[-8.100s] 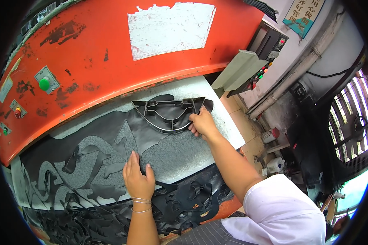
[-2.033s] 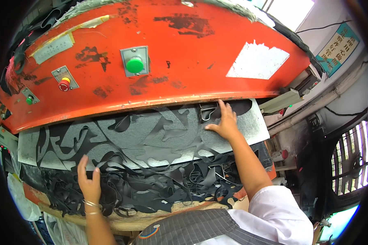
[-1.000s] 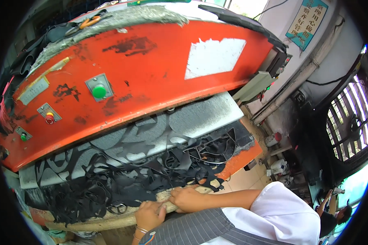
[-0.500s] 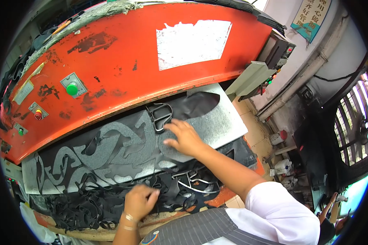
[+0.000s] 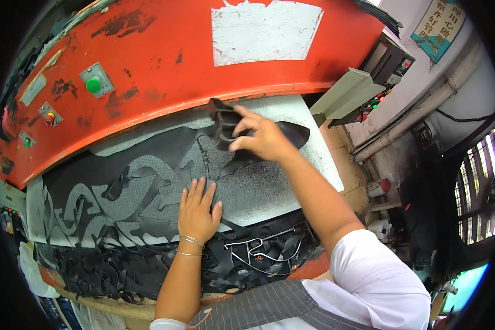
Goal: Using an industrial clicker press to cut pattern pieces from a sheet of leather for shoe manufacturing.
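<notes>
My right hand (image 5: pixel 267 138) grips a dark steel cutting die (image 5: pixel 224 122) between thumb and fingers, tilted and raised beside the front edge of the red press. Under it lies a black leather sheet (image 5: pixel 88 151) with curved cut-outs through which the speckled grey-white board (image 5: pixel 319 159) shows. My left hand (image 5: pixel 198 213) lies flat, fingers stretched, near the sheet's front edge. Another die with pale metal edges (image 5: pixel 267 254) rests on black scraps in front of the board, to the right of my left forearm.
The red press (image 5: pixel 165 71) spans the far side, with a green button (image 5: pixel 93 84) and a red knob (image 5: pixel 50 119). A control box (image 5: pixel 377 104) stands at the right. Tangled black scraps (image 5: pixel 104 272) heap along the near edge. A red-lidded container (image 5: pixel 378 187) is on the right.
My right hand has taken hold of the die and lifted it from the sheet. My left hand has moved forward from above the scraps and spread flat on the sheet. The sheet sits nearer.
</notes>
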`<control>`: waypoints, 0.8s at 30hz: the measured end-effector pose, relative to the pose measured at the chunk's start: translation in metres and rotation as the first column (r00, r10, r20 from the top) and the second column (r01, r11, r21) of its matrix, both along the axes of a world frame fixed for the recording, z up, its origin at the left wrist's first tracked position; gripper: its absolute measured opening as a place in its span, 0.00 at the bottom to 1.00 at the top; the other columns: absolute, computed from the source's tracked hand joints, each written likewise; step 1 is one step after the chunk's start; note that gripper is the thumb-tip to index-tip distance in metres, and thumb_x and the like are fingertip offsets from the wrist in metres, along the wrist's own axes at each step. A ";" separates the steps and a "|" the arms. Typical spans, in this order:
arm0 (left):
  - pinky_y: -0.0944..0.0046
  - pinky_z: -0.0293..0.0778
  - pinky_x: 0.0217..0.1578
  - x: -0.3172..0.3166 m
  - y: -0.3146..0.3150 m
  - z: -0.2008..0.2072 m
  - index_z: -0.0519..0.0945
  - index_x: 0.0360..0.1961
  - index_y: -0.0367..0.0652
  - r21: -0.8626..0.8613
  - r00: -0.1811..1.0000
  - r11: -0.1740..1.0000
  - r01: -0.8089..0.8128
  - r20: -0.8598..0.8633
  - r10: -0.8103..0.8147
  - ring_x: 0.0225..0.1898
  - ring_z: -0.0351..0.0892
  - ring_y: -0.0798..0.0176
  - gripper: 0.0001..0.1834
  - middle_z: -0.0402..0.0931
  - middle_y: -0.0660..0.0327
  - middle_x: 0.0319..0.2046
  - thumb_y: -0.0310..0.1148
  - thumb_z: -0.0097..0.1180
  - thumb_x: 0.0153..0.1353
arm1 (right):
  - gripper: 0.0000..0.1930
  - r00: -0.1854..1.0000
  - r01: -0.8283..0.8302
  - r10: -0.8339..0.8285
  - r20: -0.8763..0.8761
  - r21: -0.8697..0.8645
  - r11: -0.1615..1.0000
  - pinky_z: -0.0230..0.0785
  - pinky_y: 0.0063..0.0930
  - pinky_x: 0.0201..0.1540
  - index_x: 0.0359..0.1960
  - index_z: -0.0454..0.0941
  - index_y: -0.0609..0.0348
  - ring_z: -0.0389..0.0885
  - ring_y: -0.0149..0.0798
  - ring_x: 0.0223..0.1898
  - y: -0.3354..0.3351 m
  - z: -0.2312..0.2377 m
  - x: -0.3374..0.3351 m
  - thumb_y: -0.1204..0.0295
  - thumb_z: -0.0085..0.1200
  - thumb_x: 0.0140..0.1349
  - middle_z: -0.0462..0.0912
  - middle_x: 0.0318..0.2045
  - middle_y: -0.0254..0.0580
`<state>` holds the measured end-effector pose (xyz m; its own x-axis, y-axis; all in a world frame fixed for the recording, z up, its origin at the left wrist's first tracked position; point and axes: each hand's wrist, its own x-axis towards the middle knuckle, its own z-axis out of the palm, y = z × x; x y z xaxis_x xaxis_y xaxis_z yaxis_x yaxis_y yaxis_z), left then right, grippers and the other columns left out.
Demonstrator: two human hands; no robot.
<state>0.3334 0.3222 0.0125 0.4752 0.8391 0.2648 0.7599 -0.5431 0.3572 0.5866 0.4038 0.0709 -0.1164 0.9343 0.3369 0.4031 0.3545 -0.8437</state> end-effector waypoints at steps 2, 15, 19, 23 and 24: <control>0.45 0.55 0.65 -0.004 -0.001 -0.003 0.77 0.57 0.45 0.028 1.000 1.000 -0.010 0.012 0.010 0.65 0.63 0.47 0.26 0.68 0.50 0.61 0.41 0.56 0.57 | 0.19 0.973 0.034 -0.037 0.228 0.014 0.999 0.57 0.39 0.65 0.30 0.81 0.56 0.59 0.54 0.69 -0.006 -0.007 0.017 0.61 0.74 0.40 0.60 0.68 0.59; 0.45 0.55 0.65 -0.005 -0.003 -0.011 0.77 0.56 0.44 -0.003 0.997 1.000 -0.007 0.081 0.007 0.65 0.64 0.47 0.25 0.69 0.49 0.61 0.40 0.57 0.57 | 0.25 0.887 0.174 -0.185 0.424 0.065 0.983 0.62 0.44 0.63 0.31 0.79 0.52 0.61 0.63 0.66 -0.031 -0.074 0.021 0.52 0.75 0.36 0.49 0.71 0.62; 0.45 0.55 0.65 -0.005 0.001 -0.011 0.77 0.56 0.44 0.004 0.996 1.000 -0.007 0.094 0.007 0.65 0.64 0.47 0.25 0.68 0.49 0.61 0.40 0.57 0.57 | 0.25 0.908 0.145 -0.172 0.383 0.099 0.984 0.63 0.44 0.62 0.31 0.78 0.53 0.62 0.63 0.65 -0.028 -0.075 0.023 0.53 0.75 0.37 0.53 0.70 0.62; 0.45 0.54 0.65 -0.016 0.001 -0.006 0.77 0.56 0.44 0.022 0.996 1.000 -0.008 0.088 0.007 0.65 0.63 0.47 0.25 0.68 0.49 0.62 0.40 0.58 0.57 | 0.27 0.905 0.114 -0.124 0.408 0.047 0.992 0.58 0.48 0.64 0.35 0.79 0.52 0.59 0.63 0.67 -0.026 -0.068 0.012 0.52 0.75 0.36 0.51 0.70 0.61; 0.45 0.53 0.66 -0.021 0.001 -0.004 0.77 0.56 0.44 -0.027 0.993 0.999 0.034 0.115 -0.031 0.66 0.63 0.46 0.26 0.68 0.49 0.62 0.41 0.59 0.56 | 0.27 0.905 0.109 -0.123 0.407 0.057 0.992 0.58 0.48 0.64 0.35 0.79 0.52 0.59 0.63 0.67 -0.029 -0.066 0.009 0.52 0.75 0.36 0.51 0.70 0.61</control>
<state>0.3123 0.3227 0.0082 0.4704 0.8316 0.2952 0.6950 -0.5553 0.4568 0.5953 0.3750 0.0046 -0.1416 0.9391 0.3131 0.7501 0.3082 -0.5851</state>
